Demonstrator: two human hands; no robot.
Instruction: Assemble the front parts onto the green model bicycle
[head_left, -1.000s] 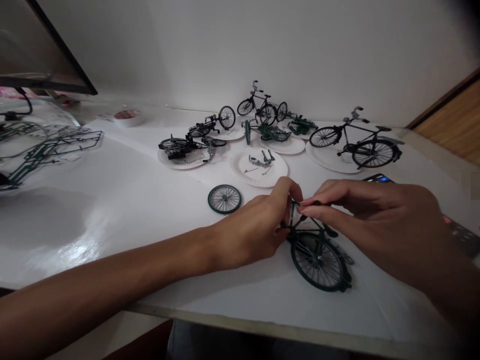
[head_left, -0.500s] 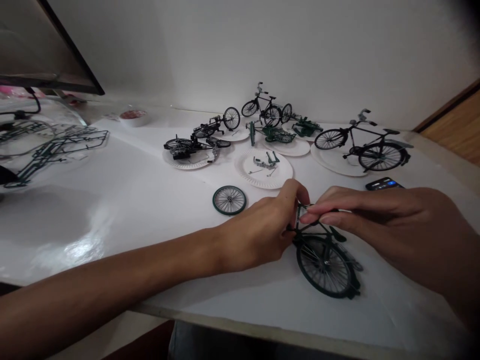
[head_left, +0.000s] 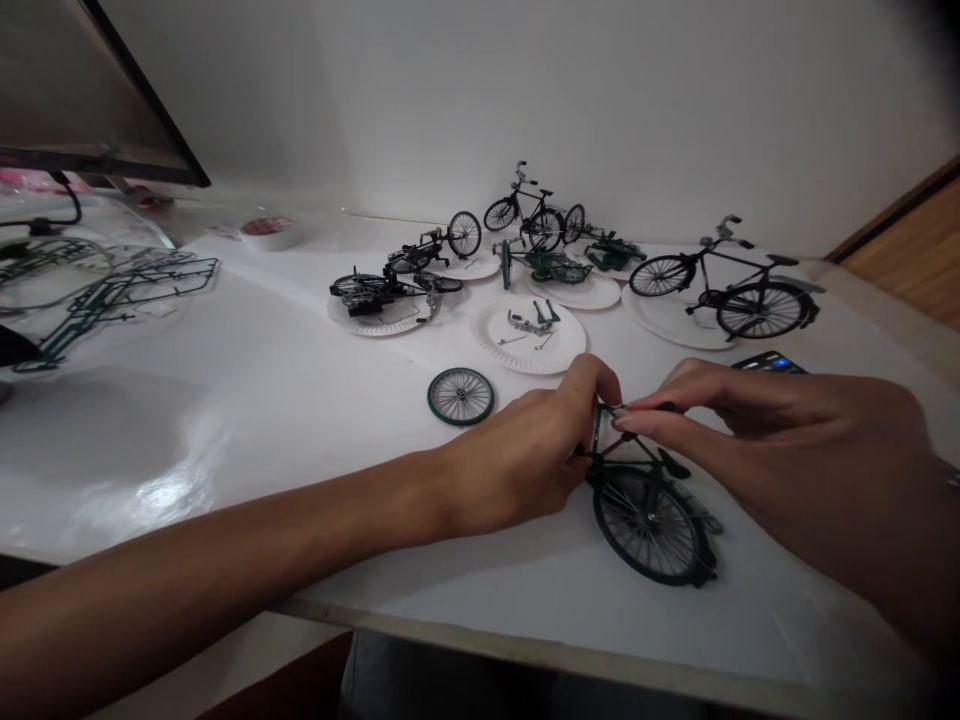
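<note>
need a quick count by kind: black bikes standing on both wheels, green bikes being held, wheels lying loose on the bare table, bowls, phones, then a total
Standing black bikes: 2
Held green bike: 1
Loose wheel: 1
Bowl: 1
Phone: 1
Total: 6

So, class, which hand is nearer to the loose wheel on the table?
Left. The left hand is beside the loose wheel, on its near right; the right hand is farther right.
</note>
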